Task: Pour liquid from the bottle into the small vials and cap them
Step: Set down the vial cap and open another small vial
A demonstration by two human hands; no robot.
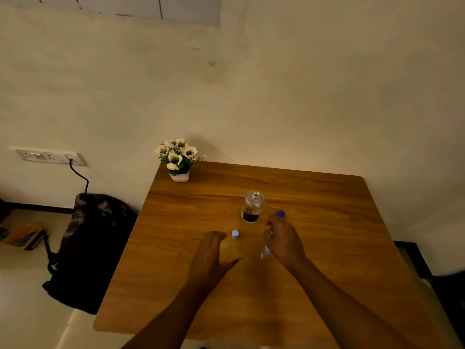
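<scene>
A clear bottle [253, 206] with a dark label stands uncapped at the middle of the wooden table [327, 222]. Its blue cap [281, 213] lies just to the right of it. A small vial with a pale cap [235, 233] stands in front of the bottle. My left hand [214, 253] lies flat, fingers stretched, beside a clear small vial [224, 245] at its fingertips. My right hand [283, 239] hovers with fingers curled. A third small vial [267, 250] shows at its left edge, partly hidden; whether the hand holds it is unclear.
A white pot of artificial flowers [179, 159] stands on the table's far left corner against the wall. Left of the table, a dark bag [93, 243] sits on the floor, with a cable running up to a wall socket [47, 155].
</scene>
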